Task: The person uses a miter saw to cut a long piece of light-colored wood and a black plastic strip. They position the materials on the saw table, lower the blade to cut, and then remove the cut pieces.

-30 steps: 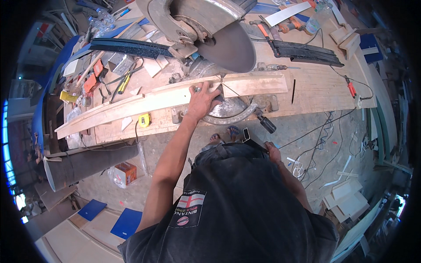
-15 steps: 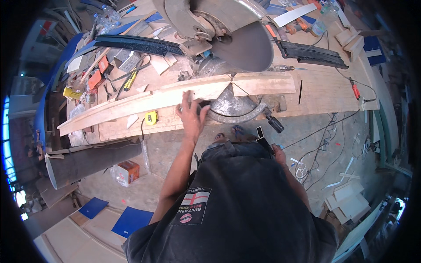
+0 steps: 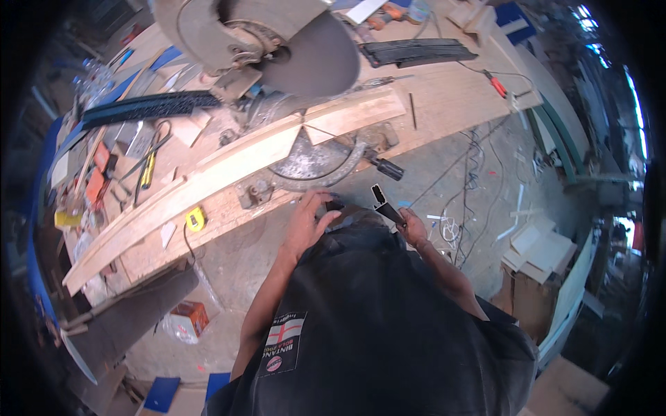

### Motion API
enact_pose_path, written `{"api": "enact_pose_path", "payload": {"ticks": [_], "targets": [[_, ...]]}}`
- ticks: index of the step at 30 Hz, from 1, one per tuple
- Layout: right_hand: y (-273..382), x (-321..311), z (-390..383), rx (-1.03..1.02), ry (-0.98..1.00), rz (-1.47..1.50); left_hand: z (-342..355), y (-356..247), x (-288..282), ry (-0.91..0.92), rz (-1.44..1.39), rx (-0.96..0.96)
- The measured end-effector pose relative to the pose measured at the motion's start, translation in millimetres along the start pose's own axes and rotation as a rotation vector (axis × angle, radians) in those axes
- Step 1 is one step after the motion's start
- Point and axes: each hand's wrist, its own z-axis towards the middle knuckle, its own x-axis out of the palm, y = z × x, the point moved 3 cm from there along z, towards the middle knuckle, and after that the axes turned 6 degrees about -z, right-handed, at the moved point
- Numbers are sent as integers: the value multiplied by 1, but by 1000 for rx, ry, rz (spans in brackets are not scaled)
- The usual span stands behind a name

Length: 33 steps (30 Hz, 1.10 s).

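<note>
My right hand [image 3: 414,227] grips a black hollow profile [image 3: 392,213] at waist height, its open end with a pale cut rim pointing away from me. My left hand [image 3: 305,225] is just off the bench's front edge, with a small dark piece [image 3: 334,205] between thumb and fingers; its shape is hard to make out. Beyond the hands stands a miter saw [image 3: 305,59], its head raised and the large blade above the round metal base [image 3: 305,158]. A long pale wooden strip [image 3: 229,166] and a shorter one [image 3: 361,114] lie across the saw, meeting below the blade.
On the wooden bench [image 3: 451,100] lie a yellow tape measure [image 3: 195,219], a yellow-handled tool [image 3: 148,170], black profile lengths [image 3: 416,52] and a red-handled tool [image 3: 496,84]. The saw's black handle [image 3: 387,168] juts past the front edge. Cables [image 3: 466,166] and scraps litter the floor.
My left hand has drawn back from the wooden strip toward my body. The right hand has raised the black profile slightly forward. My view has turned and shifted to the right.
</note>
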Motion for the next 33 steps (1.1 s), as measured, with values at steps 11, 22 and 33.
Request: {"api": "enact_pose_path", "payload": {"ticks": [11, 22, 33], "targets": [[-21, -108, -24, 331, -530, 319, -20, 19, 49, 206, -286, -68], [-35, -219, -23, 317, -650, 998, -12, -3, 57, 64, -436, -97], [-119, -214, -20, 239, -620, 1303, 76, -141, 151, 114, -606, -164]]}}
